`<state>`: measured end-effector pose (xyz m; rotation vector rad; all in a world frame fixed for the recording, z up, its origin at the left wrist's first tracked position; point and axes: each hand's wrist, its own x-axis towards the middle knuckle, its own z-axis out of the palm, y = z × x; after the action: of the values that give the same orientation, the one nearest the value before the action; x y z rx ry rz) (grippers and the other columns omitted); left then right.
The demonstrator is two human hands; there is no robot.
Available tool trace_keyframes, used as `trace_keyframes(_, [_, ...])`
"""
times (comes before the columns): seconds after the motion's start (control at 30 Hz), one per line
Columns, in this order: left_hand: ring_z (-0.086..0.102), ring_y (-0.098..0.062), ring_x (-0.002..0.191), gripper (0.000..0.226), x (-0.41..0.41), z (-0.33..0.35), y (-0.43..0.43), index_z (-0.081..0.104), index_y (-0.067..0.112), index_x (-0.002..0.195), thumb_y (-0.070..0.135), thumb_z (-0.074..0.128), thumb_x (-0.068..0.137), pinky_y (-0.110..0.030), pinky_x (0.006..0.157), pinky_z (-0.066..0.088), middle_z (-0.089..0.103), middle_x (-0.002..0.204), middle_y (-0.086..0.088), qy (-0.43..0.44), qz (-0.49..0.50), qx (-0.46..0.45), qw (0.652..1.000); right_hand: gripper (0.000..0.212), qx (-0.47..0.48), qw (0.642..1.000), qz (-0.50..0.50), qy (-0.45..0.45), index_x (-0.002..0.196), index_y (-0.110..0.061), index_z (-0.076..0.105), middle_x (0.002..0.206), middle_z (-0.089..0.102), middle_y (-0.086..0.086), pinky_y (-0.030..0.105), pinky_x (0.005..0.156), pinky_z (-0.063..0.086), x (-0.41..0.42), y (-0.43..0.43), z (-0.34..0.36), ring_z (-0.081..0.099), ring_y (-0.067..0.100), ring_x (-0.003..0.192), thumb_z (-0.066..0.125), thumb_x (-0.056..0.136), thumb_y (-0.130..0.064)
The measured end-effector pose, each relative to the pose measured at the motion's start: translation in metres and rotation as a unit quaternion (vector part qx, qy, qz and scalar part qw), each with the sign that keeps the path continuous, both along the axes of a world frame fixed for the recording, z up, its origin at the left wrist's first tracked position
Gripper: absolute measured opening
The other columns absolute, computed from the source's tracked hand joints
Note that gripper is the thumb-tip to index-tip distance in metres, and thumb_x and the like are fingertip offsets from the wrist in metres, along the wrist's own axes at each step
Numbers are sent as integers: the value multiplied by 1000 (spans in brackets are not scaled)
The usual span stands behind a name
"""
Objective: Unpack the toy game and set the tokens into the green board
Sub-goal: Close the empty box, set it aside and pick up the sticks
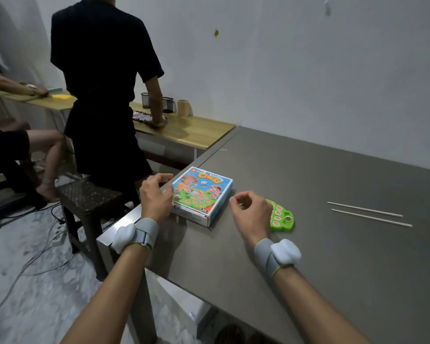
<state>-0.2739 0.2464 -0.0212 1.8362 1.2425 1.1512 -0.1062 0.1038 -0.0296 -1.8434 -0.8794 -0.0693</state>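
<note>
A blue toy game box (204, 194) with cartoon children on its lid lies flat near the left corner of the grey table (320, 232). My left hand (155, 197) hovers at the box's left side, fingers curled and apart, holding nothing. A green board (282, 216) lies to the right of the box, with several red round tokens seated in its holes. My right hand (252, 213) is just left of the board and covers its left part. Its fingers are curled, with thumb and forefinger close together; nothing shows between them.
Two thin wooden sticks (368, 213) lie on the table to the right. A person in black stands at a wooden desk (191, 131) beyond the table's left corner, with cups on it. A dark stool (90, 192) and floor cables sit left of the table.
</note>
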Motion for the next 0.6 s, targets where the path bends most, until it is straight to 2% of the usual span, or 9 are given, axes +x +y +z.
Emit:
trace_keyframes(0.17, [60, -20, 110, 34, 39, 31, -22, 66, 17, 117, 10, 66, 84, -42, 97, 50, 66, 114, -3, 68, -130, 76, 986, 9, -31, 995, -38, -91, 77, -19, 69, 78, 71, -5, 29, 74, 52, 53, -37, 26, 65, 17, 71, 68, 80, -28])
trace_keyframes(0.3, [57, -22, 113, 52, 78, 45, -45, 60, 14, 127, 5, 68, 77, -28, 96, 44, 64, 121, -8, 168, -239, 131, 947, 13, -76, 990, -46, -108, 87, -20, 68, 86, 70, -6, 33, 79, 53, 88, -69, 25, 63, 17, 76, 70, 79, -30])
trace_keyframes(0.37, [54, -26, 119, 63, 99, 45, -55, 53, 12, 134, 5, 70, 74, -25, 96, 38, 59, 128, -12, 241, -285, 132, 918, 23, -105, 989, -29, -101, 98, -20, 68, 93, 68, -4, 36, 85, 52, 104, -83, 18, 63, 20, 85, 72, 78, -31])
trace_keyframes(0.47, [47, -27, 128, 78, 116, 36, -59, 44, 11, 141, 8, 76, 70, -26, 102, 36, 52, 135, -14, 333, -301, 122, 885, 46, -150, 985, 10, -83, 116, -16, 63, 105, 64, 0, 37, 94, 49, 121, -97, 1, 61, 23, 99, 74, 76, -36])
trace_keyframes(0.6, [39, -28, 135, 85, 131, 24, -59, 38, 9, 145, 10, 77, 70, -30, 109, 34, 44, 141, -15, 367, -297, 104, 875, 84, -213, 974, 45, -62, 137, -16, 49, 118, 58, 1, 39, 100, 47, 146, -109, -16, 57, 21, 108, 77, 67, -53])
